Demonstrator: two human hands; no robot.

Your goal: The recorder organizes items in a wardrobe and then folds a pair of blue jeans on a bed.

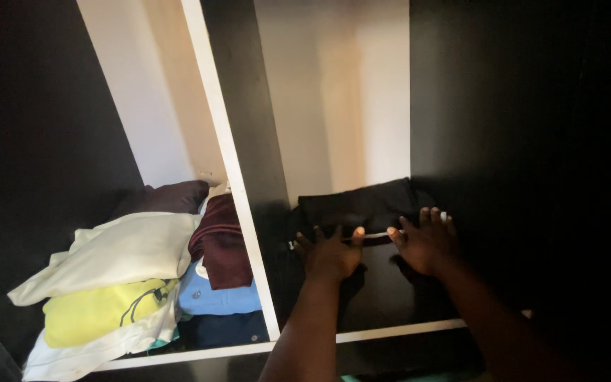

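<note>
Pressing flat, left hand (330, 255) and right hand (424, 242) open, palms down on black garment (362, 205); slide squarely back on shelf (397, 330), edges aligned.

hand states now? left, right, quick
Left hand: open, fingers spread, flat on the black folded garment.
Right hand: open, palm down on the same garment, gripping nothing.

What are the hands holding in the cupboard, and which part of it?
Both the left hand and the right hand rest flat on the near edge of a folded black garment; neither clearly closes a grip.
</note>
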